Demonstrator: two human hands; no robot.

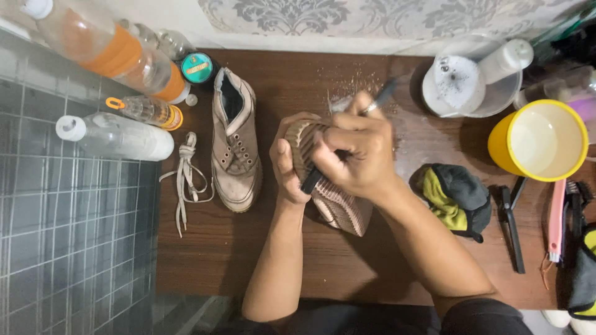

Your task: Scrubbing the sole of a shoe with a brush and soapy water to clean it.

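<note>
My left hand [287, 169] grips a tan shoe [338, 208] turned sole-up over the brown wooden table [205, 248]. My right hand [357, 152] is closed on a dark-handled brush [380, 96], its head pressed against the ribbed sole near the toe end. A ring shows on one finger of my right hand. The matching tan shoe [234, 146] lies upright to the left, unlaced, with its opening toward the wall. Its pale laces [185, 177] lie loose beside it.
Clear plastic bottles [115, 136], one with an orange label [112, 53], and a small round tin [197, 68] lie at left by a tiled floor. A white container [462, 84], yellow cup [540, 139], crumpled dark-and-yellow cloth [453, 195], black tool [512, 226] and pink brush [557, 220] sit at right.
</note>
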